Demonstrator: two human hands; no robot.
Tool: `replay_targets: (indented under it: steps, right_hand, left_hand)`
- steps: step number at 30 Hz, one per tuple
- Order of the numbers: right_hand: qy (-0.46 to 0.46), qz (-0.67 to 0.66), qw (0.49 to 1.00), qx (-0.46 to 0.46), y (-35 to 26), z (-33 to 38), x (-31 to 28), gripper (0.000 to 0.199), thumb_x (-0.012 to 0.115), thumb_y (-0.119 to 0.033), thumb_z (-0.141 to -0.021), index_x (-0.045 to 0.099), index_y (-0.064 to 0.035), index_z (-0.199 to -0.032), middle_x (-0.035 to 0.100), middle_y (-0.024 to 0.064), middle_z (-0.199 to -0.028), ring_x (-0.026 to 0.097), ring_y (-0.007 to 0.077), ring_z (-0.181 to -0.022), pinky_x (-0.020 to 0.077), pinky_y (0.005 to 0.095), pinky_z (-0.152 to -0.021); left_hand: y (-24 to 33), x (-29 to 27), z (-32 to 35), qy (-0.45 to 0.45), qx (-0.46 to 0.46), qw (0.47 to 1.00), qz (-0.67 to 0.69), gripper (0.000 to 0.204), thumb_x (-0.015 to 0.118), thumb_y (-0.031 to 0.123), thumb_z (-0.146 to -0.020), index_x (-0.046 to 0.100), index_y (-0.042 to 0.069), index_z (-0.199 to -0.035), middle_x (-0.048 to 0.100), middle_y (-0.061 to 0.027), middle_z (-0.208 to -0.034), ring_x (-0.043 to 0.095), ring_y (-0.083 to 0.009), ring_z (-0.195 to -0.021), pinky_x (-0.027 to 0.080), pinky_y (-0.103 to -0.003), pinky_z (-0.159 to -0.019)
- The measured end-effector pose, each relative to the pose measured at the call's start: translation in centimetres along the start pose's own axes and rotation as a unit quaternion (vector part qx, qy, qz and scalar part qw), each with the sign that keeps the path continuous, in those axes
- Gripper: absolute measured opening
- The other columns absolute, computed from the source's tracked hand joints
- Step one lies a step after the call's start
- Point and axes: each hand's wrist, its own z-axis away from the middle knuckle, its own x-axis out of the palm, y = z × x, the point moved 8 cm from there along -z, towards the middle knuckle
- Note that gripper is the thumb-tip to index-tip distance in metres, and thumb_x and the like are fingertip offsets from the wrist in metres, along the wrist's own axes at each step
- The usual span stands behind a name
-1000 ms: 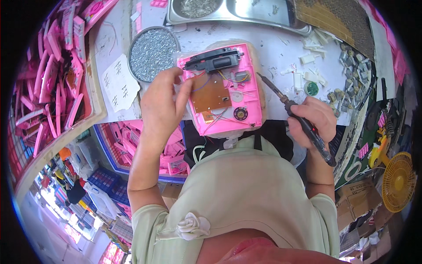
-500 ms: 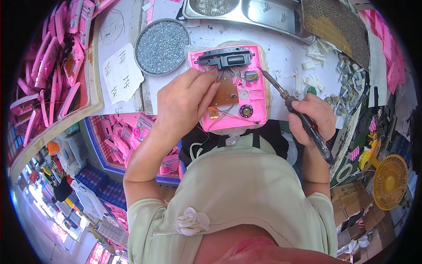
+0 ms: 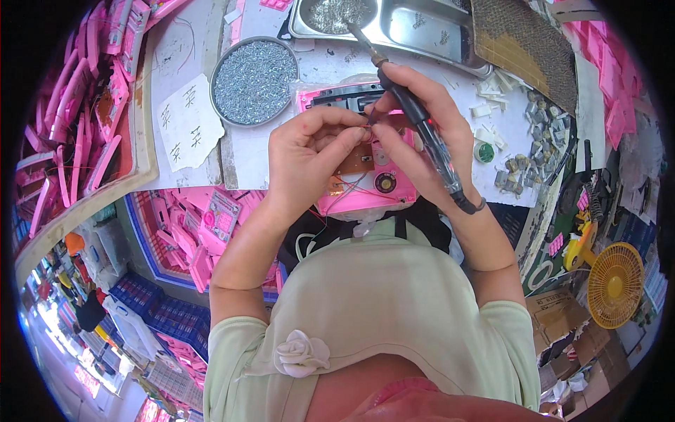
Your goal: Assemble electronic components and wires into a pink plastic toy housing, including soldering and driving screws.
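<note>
A pink plastic housing (image 3: 337,205) lies open on the bench in front of me. Inside it are a brown circuit board (image 3: 356,162), a small round speaker (image 3: 385,183), red wires (image 3: 358,186) and a black part (image 3: 330,97) along the far side. My left hand (image 3: 299,158) is over the left part of the board, its thumb and forefinger pinched on a thin wire. My right hand (image 3: 422,133) grips a soldering iron (image 3: 410,102), tip pointing away toward the metal tray. Its thumb and forefinger also close near the wire, meeting my left fingertips. The fingers hide the exact joint.
A round dish of small metal pieces (image 3: 254,81) stands left of the housing. Beyond it is a steel tray (image 3: 429,42). White plastic and metal parts (image 3: 520,172) lie at right. Pink housings fill a crate (image 3: 169,260) below left and a left shelf. A yellow fan (image 3: 615,285) stands right.
My right hand has moved left and inward over the housing, swinging the soldering iron's tip up and away. Its fingers now meet my left hand's at the wire. The view has shifted slightly.
</note>
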Motion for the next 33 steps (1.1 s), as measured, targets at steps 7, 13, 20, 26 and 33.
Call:
replay_targets:
  steps: [7, 13, 20, 26, 33]
  right_hand:
    - [0.068, -0.002, 0.997, -0.02, -0.3, -0.8, 0.1, 0.057, 0.072, 0.008, -0.083, 0.06, -0.0072, -0.137, 0.067, 0.0085, -0.099, 0.068, 0.0172, -0.086, 0.0555, 0.0283, -0.076]
    - [0.079, 0.077, 0.99, -0.087, -0.9, -0.5, 0.0, 0.058, 0.072, 0.011, -0.08, 0.062, -0.0078, -0.134, 0.066, 0.0095, -0.096, 0.068, 0.0216, -0.082, 0.0547, 0.0296, -0.074]
    - [0.053, 0.163, 0.975, -0.14, -1.4, 1.5, 0.3, 0.069, 0.074, 0.012, -0.072, 0.061, -0.011, -0.135, 0.068, 0.0085, -0.099, 0.067, 0.0269, -0.084, 0.0522, 0.0456, -0.095]
    - [0.012, 0.175, 0.975, -0.139, -0.4, 2.3, 1.5, 0.069, 0.076, 0.005, -0.073, 0.06, -0.0132, -0.138, 0.069, 0.008, -0.101, 0.067, 0.0273, -0.09, 0.0417, 0.0557, -0.11]
    - [0.05, 0.153, 0.978, -0.136, -1.2, 2.4, -0.7, 0.057, 0.083, -0.001, -0.075, 0.066, -0.0064, -0.129, 0.071, 0.0062, -0.096, 0.068, 0.0229, -0.087, 0.0424, 0.0522, -0.109]
  left_hand:
    - [-1.2, 0.2, -0.4, -0.035, -0.065, 0.996, 0.047, 0.013, 0.066, 0.004, -0.099, 0.065, -0.004, -0.11, 0.07, -0.0059, -0.088, 0.067, -0.0071, -0.074, 0.054, -0.021, -0.063]
    - [0.7, -0.3, -0.6, 0.002, 0.035, 0.99, -0.138, 0.007, 0.069, 0.003, -0.096, 0.069, -0.002, -0.101, 0.068, -0.0029, -0.082, 0.063, -0.005, -0.068, 0.051, -0.02, -0.06]
    - [1.6, -1.7, -0.4, 0.035, 0.109, 0.969, -0.22, 0.004, 0.073, 0.001, -0.09, 0.072, 0.001, -0.094, 0.067, -0.0054, -0.093, 0.059, -0.0067, -0.07, 0.047, -0.022, -0.061]
    - [1.7, -1.8, -0.4, 0.079, 0.136, 0.945, -0.287, 0.01, 0.08, 0.003, -0.082, 0.071, 0.002, -0.086, 0.057, -0.0093, -0.107, 0.059, -0.0162, -0.077, 0.049, -0.029, -0.065]
    - [1.9, -0.3, -0.4, 0.076, 0.228, 0.897, -0.372, 0.014, 0.081, 0.005, -0.072, 0.069, 0.003, -0.079, 0.056, -0.0107, -0.096, 0.058, -0.0265, -0.086, 0.049, -0.038, -0.073]
